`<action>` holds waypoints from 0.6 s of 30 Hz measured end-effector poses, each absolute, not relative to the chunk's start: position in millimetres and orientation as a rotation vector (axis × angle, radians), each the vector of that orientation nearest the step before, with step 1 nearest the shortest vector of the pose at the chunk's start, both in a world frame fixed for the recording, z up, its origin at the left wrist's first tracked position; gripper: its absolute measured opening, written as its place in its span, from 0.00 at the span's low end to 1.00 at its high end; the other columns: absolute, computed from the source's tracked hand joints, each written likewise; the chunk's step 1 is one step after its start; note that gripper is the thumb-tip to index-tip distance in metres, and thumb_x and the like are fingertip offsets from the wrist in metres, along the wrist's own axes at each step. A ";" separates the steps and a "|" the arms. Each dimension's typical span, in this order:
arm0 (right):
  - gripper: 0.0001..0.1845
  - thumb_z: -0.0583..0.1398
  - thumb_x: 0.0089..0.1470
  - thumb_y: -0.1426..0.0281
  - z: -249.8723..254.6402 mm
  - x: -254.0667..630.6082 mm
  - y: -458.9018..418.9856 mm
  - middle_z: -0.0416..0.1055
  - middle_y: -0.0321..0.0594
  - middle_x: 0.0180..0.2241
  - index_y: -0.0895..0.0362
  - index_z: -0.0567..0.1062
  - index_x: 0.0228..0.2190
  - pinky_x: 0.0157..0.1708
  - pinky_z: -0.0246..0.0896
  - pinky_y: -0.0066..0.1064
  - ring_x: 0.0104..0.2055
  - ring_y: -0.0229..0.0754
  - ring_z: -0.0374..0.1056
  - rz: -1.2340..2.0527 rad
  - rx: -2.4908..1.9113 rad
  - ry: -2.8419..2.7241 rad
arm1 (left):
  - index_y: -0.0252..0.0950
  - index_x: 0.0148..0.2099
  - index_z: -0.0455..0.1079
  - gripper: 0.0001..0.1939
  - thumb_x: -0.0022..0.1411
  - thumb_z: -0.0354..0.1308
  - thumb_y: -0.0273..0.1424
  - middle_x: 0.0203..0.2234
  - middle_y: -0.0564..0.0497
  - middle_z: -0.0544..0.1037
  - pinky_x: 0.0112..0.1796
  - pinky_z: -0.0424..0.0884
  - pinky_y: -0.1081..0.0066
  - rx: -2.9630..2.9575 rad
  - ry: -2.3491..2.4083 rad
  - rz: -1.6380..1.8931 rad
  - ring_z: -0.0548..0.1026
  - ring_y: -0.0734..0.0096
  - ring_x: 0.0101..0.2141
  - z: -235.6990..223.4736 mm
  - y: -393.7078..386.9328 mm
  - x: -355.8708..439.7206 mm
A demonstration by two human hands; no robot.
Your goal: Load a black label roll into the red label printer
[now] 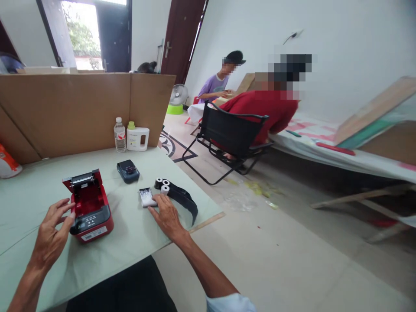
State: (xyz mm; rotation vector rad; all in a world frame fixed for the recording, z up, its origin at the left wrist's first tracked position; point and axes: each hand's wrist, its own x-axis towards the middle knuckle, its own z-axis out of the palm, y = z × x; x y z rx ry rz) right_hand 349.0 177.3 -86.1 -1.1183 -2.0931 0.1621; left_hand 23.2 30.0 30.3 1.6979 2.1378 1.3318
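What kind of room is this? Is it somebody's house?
Probably a room in a home used as a makeshift workshop. A red label printer with paper rolls sits on a cloth-covered table, cardboard screens divide it, and other people work at low tables nearby.

printer (89, 208) on table (29, 190) left | paper rolls (162, 184) right | bottle (119, 135) behind

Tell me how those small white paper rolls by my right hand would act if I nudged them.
The small white paper rolls look light and round, so they would likely slide or, tipped over, roll across the smooth pale green table. The black plastic bag beside them looks floppy and might drag along.
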 end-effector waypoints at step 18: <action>0.14 0.58 0.65 0.75 -83.0 341.5 154.5 0.73 0.49 0.49 0.53 0.76 0.50 0.43 0.76 0.40 0.47 0.50 0.75 0.147 -0.899 -1.983 | 0.46 0.46 0.79 0.09 0.66 0.60 0.38 0.43 0.47 0.83 0.43 0.82 0.56 2.061 1.914 1.416 0.82 0.55 0.41 49.3 4.9 112.7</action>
